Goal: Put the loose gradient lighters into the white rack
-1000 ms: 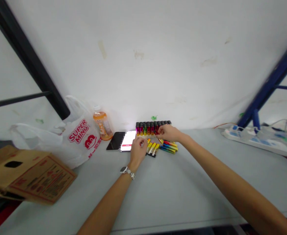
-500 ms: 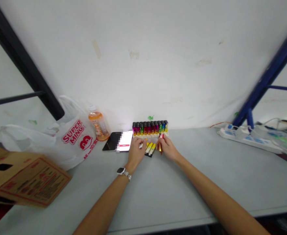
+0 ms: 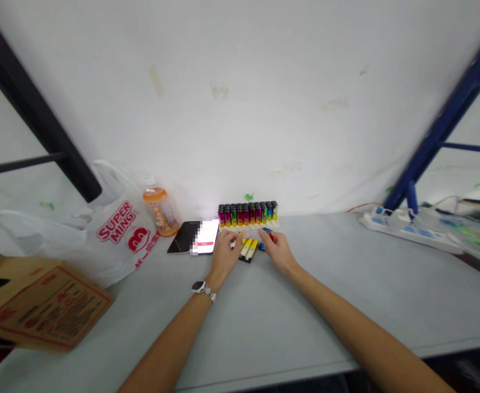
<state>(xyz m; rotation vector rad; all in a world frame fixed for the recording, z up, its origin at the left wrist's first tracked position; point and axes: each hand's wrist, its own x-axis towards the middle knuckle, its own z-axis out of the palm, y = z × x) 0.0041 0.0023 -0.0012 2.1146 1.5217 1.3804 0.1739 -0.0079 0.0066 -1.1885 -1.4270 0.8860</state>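
Note:
Several colourful lighters [image 3: 248, 215] stand upright in tight rows in a pale holder [image 3: 276, 224] against the wall. In front of it lie yellow-and-white lighters [image 3: 248, 249], side by side with their black ends toward me. My left hand [image 3: 224, 252] is closed at the left of these, with the orange-yellow end of a lighter [image 3: 240, 234] showing at its fingertips. To their right, my right hand [image 3: 278, 250] is closed around a shiny blue lighter [image 3: 261, 246], mostly covered by the fingers.
A tablet or phone with a lit screen [image 3: 205, 238] lies left of my left hand. Behind it stand an orange drink bottle [image 3: 160, 210] and a white plastic bag [image 3: 120, 240]. A cardboard box [image 3: 47, 303] sits front left. White power strips [image 3: 407, 232] lie at the right.
Blue now shows at my right hand, where a shiny red-gold lighter showed before. My left hand keeps its place beside the yellow lighters. The whole view has shifted slightly.

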